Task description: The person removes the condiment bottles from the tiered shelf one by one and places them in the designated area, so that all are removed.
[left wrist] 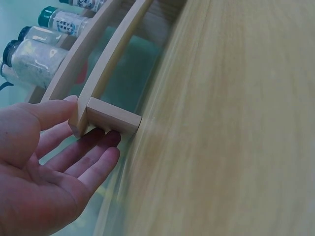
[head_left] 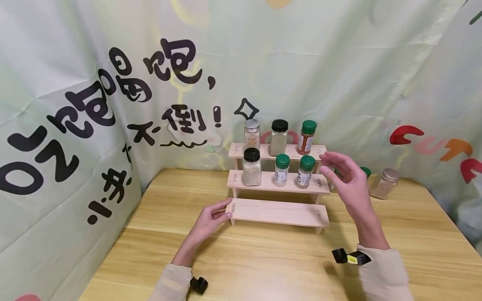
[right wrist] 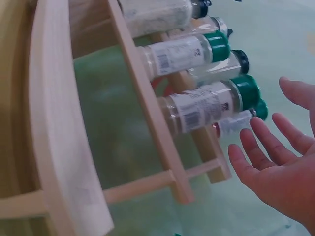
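A three-step light wooden spice rack (head_left: 278,212) stands on the table. My left hand (head_left: 214,217) holds the left end of its lowest step, thumb and forefinger at the corner; in the left wrist view the other fingers of this hand (left wrist: 64,172) lie by the step's leg. Raised at the rack's right end, my right hand (head_left: 348,179) holds nothing, its fingers apart. The nearest jar on the middle step is a green-capped spice jar (head_left: 306,172), beside another green-capped jar (head_left: 281,170) and a black-capped jar (head_left: 252,167). In the right wrist view the right hand (right wrist: 280,157) is apart from the jars.
On the top step are a silver-capped jar (head_left: 252,134), a black-capped jar (head_left: 279,138) and a green-capped red spice jar (head_left: 306,138). Behind my right hand, a silver-capped jar (head_left: 384,184) and partly hidden green-capped jars stand on the wooden table (head_left: 173,192). A printed curtain (head_left: 226,71) hangs behind.
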`<move>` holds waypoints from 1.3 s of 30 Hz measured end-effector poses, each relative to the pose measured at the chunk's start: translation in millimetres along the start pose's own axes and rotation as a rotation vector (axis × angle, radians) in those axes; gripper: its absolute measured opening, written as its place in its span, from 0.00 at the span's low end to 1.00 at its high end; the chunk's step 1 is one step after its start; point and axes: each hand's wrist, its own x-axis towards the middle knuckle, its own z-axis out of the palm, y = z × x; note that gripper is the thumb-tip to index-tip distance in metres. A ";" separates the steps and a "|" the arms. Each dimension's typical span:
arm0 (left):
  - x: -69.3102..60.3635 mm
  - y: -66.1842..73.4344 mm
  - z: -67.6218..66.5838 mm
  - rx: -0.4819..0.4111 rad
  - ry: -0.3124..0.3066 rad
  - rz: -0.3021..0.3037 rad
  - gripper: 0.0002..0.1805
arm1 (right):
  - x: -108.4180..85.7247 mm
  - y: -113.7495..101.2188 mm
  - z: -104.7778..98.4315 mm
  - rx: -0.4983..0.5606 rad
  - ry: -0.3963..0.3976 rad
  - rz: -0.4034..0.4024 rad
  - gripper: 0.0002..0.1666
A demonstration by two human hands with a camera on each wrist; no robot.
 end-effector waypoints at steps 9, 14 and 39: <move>-0.1 0.7 -1.5 0.023 0.010 0.001 0.28 | -0.5 11.6 18.4 -0.001 -0.035 0.082 0.29; -0.1 1.2 -2.0 0.035 0.009 0.006 0.28 | -1.0 13.4 23.9 0.003 -0.004 0.090 0.28; -1.6 3.4 1.1 0.001 0.005 -0.009 0.28 | -8.5 6.9 16.6 -0.166 0.030 0.058 0.26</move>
